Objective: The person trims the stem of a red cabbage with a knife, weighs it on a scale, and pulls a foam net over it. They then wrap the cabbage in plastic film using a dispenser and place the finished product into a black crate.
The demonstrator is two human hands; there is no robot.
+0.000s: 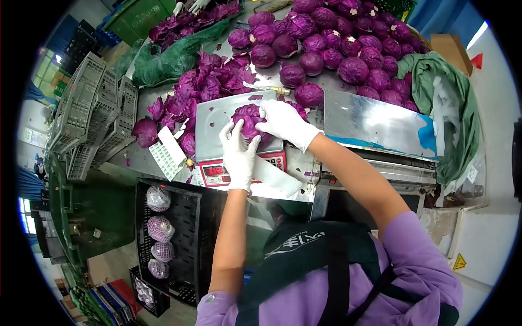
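**Table [329, 80] crowded with purple cabbages, one cabbage [249, 126] between two gloved hands**

Loose leaves [209, 87] lie heaped beyond the scale [209, 136] and to its left, and a pile of cabbages [348, 46] fills the far right. From my remote seat I see the cabbage over the right part of the scale's pan; I can't tell whether the pan bears its full weight. My left hand [238, 157] has its fingers and thumb curved against the near left side. My right hand [283, 124] closes on the far right side, so both are holding the cabbage, neither spread wide.

I judge it dense and fairly heavy for its size, firm at the core, with outer leaves that are crisp, waxy and easily torn. Smooth gloves could slip on that skin. I'd take it low on opposite sides, palms cupped around the widest part, with even pressure. Pinching a leaf edge would probably peel it away instead of carrying the weight.

A knife [267, 88] lies just beyond the pan, so I'd keep my fingers clear of its blade. A sheet of labels [168, 156] lies left of the scale, and wrapped cabbages [161, 229] sit in the black crate [209, 204].
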